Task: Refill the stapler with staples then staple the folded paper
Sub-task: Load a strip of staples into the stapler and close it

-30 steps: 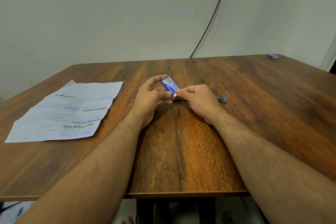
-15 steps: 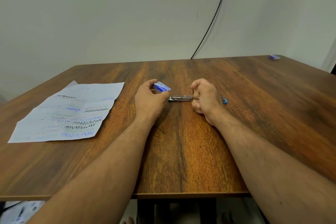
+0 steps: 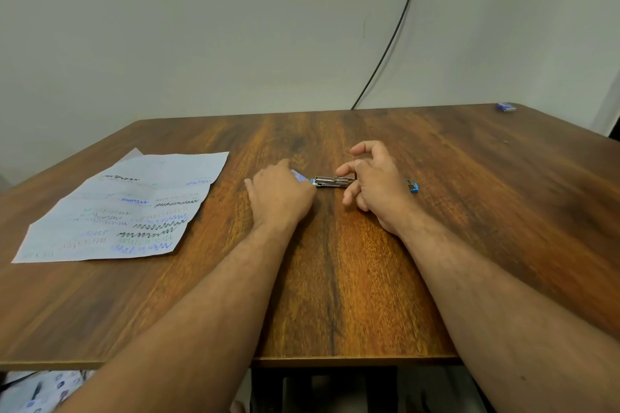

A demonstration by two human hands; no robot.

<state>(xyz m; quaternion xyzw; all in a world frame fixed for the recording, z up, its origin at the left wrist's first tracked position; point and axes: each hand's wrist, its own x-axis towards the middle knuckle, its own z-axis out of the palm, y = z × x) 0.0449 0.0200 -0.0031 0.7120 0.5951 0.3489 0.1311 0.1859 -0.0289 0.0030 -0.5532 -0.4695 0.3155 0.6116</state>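
Note:
The stapler (image 3: 330, 182), metal with blue ends, lies opened flat on the wooden table (image 3: 335, 278), its other blue end (image 3: 413, 187) showing past my right wrist. My left hand (image 3: 278, 199) rests on the table at the stapler's left end, closed on a small blue-and-white staple box (image 3: 299, 175). My right hand (image 3: 374, 178) is over the stapler's middle. Its thumb tip touches the metal magazine and its index finger is lifted. No staples can be made out under the fingers. The folded-out written paper (image 3: 124, 208) lies flat at the left.
Another small blue box (image 3: 505, 107) sits at the table's far right corner. A black cable (image 3: 385, 54) runs down the wall behind the table. The table's near edge (image 3: 335, 360) is under my forearms.
My left hand has lowered the staple box to the table by the stapler's left end. My right hand has gone from a fist to spread fingers, thumb on the magazine.

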